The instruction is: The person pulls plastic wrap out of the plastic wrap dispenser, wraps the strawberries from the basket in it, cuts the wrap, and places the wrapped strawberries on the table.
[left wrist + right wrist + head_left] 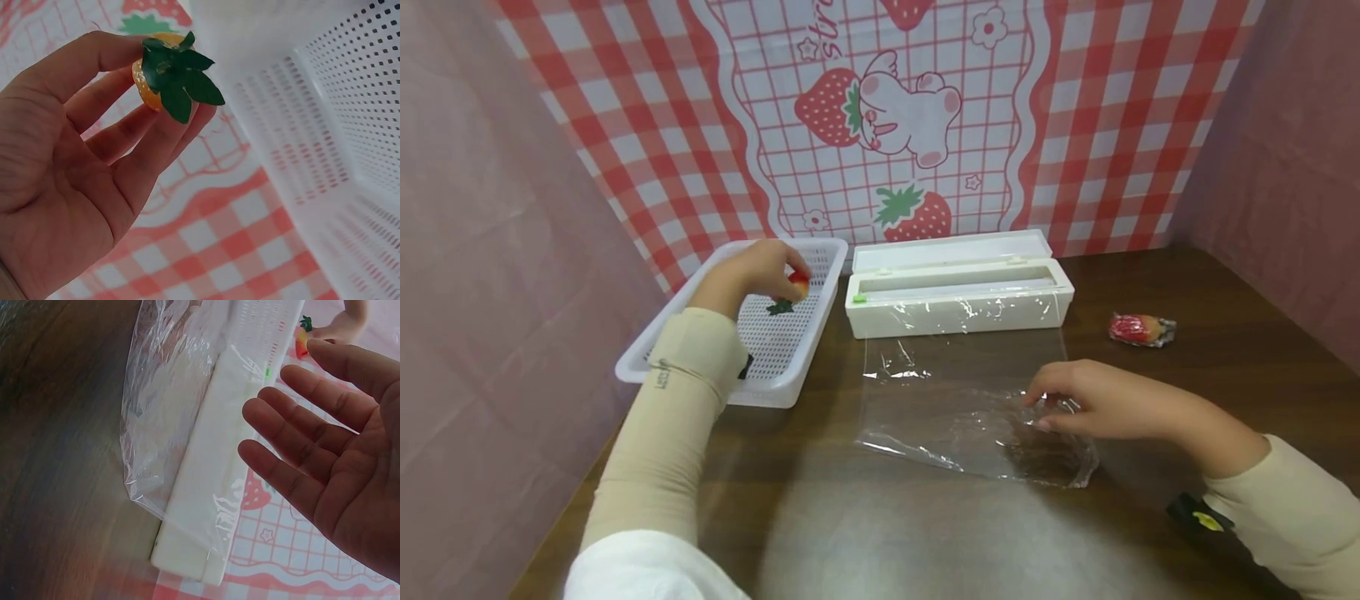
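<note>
My left hand (767, 268) is over the white basket (778, 395), pinching a red and yellow toy strawberry (800, 284). In the left wrist view its dark green leaves (187, 81) point away from the palm, and the fingertips hold its yellow-orange leaf end. My right hand (1108, 404) hovers over or lightly touches a sheet of cling film (925, 417); whether they touch I cannot tell. The right wrist view shows its fingers (300, 444) loosely spread, holding nothing. The film runs forward from a white dispenser box (958, 315) with a raised lid.
A film-wrapped red and yellow strawberry (1137, 329) lies on the brown table (880, 533) to the right of the box. Behind the box hangs a checked strawberry-print cloth (1097, 125). Pink cloth walls (1285, 150) stand on both sides.
</note>
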Demonstrator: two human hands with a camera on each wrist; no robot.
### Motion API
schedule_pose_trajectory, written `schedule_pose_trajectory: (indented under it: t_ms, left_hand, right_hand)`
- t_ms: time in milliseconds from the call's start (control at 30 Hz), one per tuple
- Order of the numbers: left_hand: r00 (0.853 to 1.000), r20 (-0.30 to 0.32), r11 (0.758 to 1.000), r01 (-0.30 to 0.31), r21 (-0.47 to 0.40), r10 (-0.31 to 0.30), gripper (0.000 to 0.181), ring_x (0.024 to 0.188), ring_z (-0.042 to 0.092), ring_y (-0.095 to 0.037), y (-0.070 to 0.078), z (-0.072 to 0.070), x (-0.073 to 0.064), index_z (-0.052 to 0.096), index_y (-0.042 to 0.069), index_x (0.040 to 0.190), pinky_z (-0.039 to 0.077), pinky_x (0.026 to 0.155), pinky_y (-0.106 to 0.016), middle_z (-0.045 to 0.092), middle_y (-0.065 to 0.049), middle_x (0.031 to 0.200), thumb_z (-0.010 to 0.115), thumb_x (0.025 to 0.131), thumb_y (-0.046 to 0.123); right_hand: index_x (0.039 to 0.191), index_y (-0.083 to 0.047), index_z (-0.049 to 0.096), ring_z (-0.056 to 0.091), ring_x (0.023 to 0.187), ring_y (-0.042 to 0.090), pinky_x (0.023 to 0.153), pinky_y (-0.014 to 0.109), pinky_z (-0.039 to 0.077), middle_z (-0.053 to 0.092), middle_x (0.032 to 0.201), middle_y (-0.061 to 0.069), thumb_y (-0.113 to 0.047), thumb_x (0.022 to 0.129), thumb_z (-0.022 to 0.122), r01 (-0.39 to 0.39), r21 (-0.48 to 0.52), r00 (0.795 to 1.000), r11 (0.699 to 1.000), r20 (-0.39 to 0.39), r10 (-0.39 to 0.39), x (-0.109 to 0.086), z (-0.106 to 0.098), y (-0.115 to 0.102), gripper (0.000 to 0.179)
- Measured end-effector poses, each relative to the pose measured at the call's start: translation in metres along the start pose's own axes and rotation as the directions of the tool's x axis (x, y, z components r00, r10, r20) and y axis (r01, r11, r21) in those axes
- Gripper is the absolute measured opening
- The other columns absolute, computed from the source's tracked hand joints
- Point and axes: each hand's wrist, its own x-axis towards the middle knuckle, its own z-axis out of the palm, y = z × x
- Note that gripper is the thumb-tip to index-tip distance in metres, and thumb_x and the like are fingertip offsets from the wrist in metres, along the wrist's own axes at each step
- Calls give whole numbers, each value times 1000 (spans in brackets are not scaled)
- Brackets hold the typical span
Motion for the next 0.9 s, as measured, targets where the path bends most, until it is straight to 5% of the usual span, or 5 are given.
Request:
schedule_pose_trajectory:
  t_ms: [267,467,667,900]
  left_hand:
    - [988,11,986,-156,51,156,39,86,57,-23,30,3,-20,72,11,117,55,73,-33,66,-6,101,78,79,16]
    - [939,80,940,-338,55,333,33,84,58,-21,55,18,-28,73,11,113,54,73,-29,67,-4,102,75,80,11]
    - [865,162,874,-485,30,475,36,90,59,-18,82,44,-27,71,7,117,53,79,-27,67,-4,110,74,81,9]
    - [731,236,732,-674,102,640,35,91,59,-16,115,81,-18,73,7,113,49,80,-22,69,-3,105,75,79,12]
  right_hand:
    - [103,-11,68,61,82,8,69,29,54,66,98,-3,-9,84,75,11,14,1000,1000,-7,-11,-1,1,-1,20]
    - [103,-12,68,62,82,8,68,30,54,66,97,-3,-7,84,74,23,23,1000,999,-17,-23,-1,2,-2,21]
    - [103,-13,67,61,82,8,68,30,54,66,98,-3,-8,84,74,32,19,999,999,-22,-32,-1,2,-1,20]
    - [104,-14,68,60,81,7,68,29,53,66,98,-4,-8,84,75,37,13,999,999,-30,-36,-3,1,-1,22]
